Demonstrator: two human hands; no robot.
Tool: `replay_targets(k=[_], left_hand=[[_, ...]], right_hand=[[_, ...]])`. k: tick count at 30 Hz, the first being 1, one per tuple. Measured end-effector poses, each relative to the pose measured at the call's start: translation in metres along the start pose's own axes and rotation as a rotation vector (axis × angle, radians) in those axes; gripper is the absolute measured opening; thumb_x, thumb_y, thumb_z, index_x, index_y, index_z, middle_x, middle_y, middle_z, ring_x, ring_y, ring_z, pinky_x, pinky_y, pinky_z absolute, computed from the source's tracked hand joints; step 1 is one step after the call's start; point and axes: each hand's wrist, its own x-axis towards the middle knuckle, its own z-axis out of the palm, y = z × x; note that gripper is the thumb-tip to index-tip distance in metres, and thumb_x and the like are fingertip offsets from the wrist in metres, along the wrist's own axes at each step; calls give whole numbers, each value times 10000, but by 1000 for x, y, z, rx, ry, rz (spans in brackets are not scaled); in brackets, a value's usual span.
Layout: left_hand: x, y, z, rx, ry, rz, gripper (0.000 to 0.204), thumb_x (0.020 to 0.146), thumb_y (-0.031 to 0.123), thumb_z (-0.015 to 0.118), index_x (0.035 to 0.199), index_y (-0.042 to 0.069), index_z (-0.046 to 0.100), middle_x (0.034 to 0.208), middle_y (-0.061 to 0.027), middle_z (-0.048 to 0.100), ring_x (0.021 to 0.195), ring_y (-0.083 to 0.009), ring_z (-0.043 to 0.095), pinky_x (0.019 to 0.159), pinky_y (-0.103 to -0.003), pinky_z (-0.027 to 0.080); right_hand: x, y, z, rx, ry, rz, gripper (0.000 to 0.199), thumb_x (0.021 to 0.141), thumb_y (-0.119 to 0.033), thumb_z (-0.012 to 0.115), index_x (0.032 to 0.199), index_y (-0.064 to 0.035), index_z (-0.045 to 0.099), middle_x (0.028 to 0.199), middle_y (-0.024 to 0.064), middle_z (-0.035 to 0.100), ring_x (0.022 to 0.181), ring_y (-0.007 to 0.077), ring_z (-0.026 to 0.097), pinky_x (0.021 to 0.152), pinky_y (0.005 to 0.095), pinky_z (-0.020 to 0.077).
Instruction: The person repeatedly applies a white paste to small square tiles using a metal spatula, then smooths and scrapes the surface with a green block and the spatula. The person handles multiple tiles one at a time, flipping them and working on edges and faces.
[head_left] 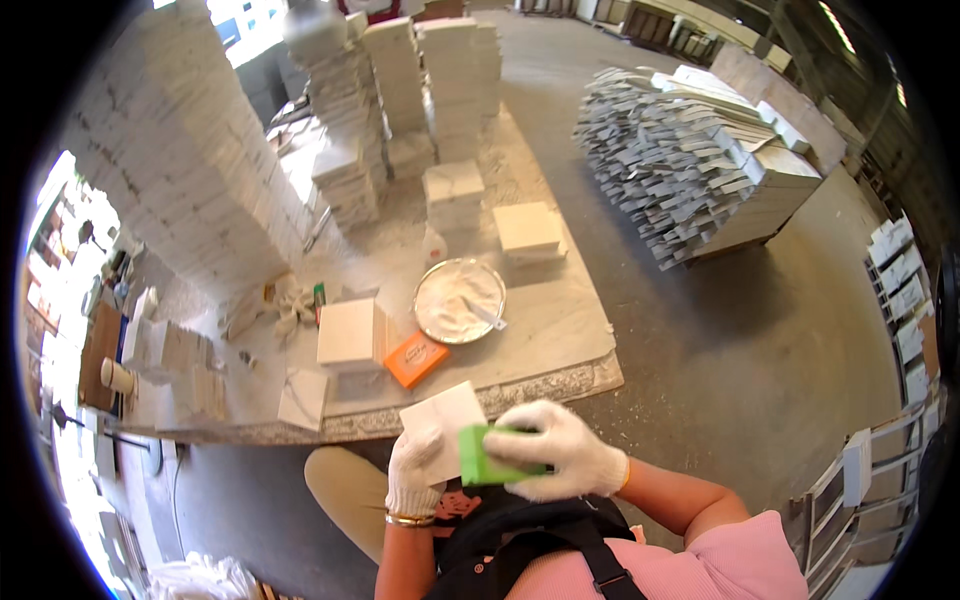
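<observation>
My left hand (pixel 411 474), in a white knitted glove, grips a square white tile (pixel 446 412) by its lower left edge, over my lap and just off the table's front edge. In my right hand (pixel 572 450), gloved the same way, is a bright green block (pixel 476 466), closed in the fingers against the tile's right side. Whether the block touches the tile's face cannot be made out. Beyond the hands stand a round metal bowl (pixel 437 327) of white powder or paste, a scraper (pixel 487 315) resting in it, an orange box (pixel 414 362) and a neat tile stack (pixel 348 335).
A loose tile (pixel 303 398) lies near the front edge of the table (pixel 540 365). Tall tile stacks (pixel 190 150) rise at the left and back. Another low stack (pixel 528 228) sits near the right edge. On the floor, a pallet of grey strips (pixel 680 160) stands far right, with metal racks (pixel 860 480) nearer.
</observation>
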Motion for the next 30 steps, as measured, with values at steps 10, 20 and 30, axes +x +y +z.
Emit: replay_targets(k=[10,20,30], left_hand=[[-14,9,38,-52,-33,37,552,881,95,651,1376,-102,505,1231,-221,664,1039,-336,707,930,-460,591],[-15,0,21,2,3,85,508,906,81,638,1366,-90,507,1250,-220,648,1096,-330,686,938,-445,587],[-7,-9,16,82,-28,-59,539,901,95,658,1385,-81,499,1303,-204,630,1115,-315,682,942,-436,586]], right_hand=[[11,1,8,-54,118,-28,614,734,-159,795,1330,-107,656,1184,184,629,1092,361,617,954,446,502],[22,19,7,-7,205,87,663,747,-189,807,1379,-105,626,1227,168,626,1148,343,594,1010,448,479],[24,38,-2,-60,240,135,630,743,-215,799,1338,-79,645,1246,187,621,1154,361,586,1017,444,470]])
